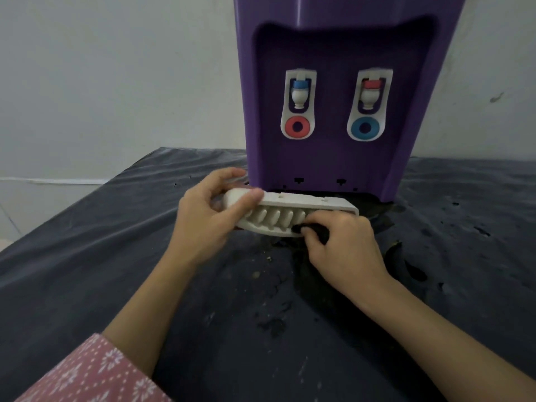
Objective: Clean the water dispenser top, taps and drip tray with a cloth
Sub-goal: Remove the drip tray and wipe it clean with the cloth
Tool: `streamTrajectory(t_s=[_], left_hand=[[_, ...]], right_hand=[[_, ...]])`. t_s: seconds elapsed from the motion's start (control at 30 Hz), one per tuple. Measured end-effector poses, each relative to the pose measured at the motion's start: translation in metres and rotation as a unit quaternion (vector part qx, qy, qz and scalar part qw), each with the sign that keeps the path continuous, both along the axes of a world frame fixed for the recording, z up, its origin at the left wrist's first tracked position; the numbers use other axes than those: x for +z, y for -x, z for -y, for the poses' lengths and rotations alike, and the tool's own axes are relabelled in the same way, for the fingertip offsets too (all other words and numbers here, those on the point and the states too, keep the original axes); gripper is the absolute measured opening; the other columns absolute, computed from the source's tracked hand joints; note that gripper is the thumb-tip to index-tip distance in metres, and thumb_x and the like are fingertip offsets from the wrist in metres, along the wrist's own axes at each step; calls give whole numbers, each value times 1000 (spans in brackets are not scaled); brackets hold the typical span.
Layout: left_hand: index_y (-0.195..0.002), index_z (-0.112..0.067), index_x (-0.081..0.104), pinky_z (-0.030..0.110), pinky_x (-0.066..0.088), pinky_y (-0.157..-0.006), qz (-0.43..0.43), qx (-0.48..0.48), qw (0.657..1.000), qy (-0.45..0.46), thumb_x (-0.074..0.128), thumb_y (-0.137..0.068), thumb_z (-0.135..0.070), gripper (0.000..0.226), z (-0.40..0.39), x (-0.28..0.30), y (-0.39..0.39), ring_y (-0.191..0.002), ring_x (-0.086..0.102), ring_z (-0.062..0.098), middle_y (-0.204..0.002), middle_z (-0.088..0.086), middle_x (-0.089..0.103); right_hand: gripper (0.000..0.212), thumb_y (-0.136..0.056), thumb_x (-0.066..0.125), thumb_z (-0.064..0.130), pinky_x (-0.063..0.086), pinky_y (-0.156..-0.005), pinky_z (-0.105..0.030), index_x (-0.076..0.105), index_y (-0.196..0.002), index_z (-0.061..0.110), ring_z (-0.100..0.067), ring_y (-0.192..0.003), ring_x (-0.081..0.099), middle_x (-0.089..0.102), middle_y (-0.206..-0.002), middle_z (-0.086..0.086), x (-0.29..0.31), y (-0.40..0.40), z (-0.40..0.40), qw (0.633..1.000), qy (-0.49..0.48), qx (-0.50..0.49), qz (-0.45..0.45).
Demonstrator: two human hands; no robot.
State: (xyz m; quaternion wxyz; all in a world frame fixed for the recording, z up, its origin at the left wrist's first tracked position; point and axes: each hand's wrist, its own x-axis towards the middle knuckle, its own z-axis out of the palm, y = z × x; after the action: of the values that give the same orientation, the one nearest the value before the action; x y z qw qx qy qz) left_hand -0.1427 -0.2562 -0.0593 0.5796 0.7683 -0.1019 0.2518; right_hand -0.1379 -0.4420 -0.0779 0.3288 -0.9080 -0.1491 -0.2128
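While the drip tray (293,211) is off the purple water dispenser (333,111) and held tilted just in front of its base, above the dark table cover (87,242), both hands are working on it. The left hand (208,210) grips the tray's left end, thumb lying over the rounded corner and fingers curled behind it. The right hand (342,245) pinches a small dark cloth (314,230) and presses it against the slotted grille near the tray's right side, so the cloth touches the ribs there. Judging by how it is carried at one end alone, the tray is light and stiff, a thin plastic shell that should not bend much under a wipe. Its ribs and slots look like places where grime collects, and the cloth, being soft, can be pushed into them with a fingertip. If the plastic is wet it could be slippery, so holding the end with the thumb on top and fingers behind seems the surest hold; a grip on the long thin edge would likely twist in the hand. Dark patches and specks that look like spilled water mark the cover below and to the right of the tray. On the dispenser's recessed front, the two taps (298,94) sit well above the hands, untouched at this moment, and the dispenser's top is out of view.
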Motion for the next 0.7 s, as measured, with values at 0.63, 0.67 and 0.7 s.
streamTrajectory(t_s=[0.63, 0.67, 0.7], left_hand=[[-83, -22, 65, 16, 47, -48, -3, 84, 996, 34, 55, -91, -28, 15, 11, -19, -9, -55, 53, -3, -61, -19, 62], [-84, -22, 65, 16, 46, -48, -1, 80, 996, 32, 54, -91, -29, 15, 12, -18, -8, -55, 54, -2, -62, -19, 62], [-85, -20, 65, 16, 46, -46, 2, 74, 997, 35, 55, -90, -29, 15, 13, -17, -7, -54, 54, -1, -62, -17, 62]], right_hand=[[23, -78, 55, -13, 51, -70, -38, 61, -98, -4, -28, -82, 56, 60, -84, -15, 5, -5, 7, 991, 28, 62, 112], [27, -75, 55, -15, 51, -65, -41, 59, -97, -1, -28, -78, 54, 59, -81, -14, 6, -5, 6, 990, 25, 72, 119], [29, -74, 56, -17, 50, -61, -42, 57, -96, 2, -26, -75, 53, 57, -78, -12, 7, -4, 5, 989, 27, 85, 120]])
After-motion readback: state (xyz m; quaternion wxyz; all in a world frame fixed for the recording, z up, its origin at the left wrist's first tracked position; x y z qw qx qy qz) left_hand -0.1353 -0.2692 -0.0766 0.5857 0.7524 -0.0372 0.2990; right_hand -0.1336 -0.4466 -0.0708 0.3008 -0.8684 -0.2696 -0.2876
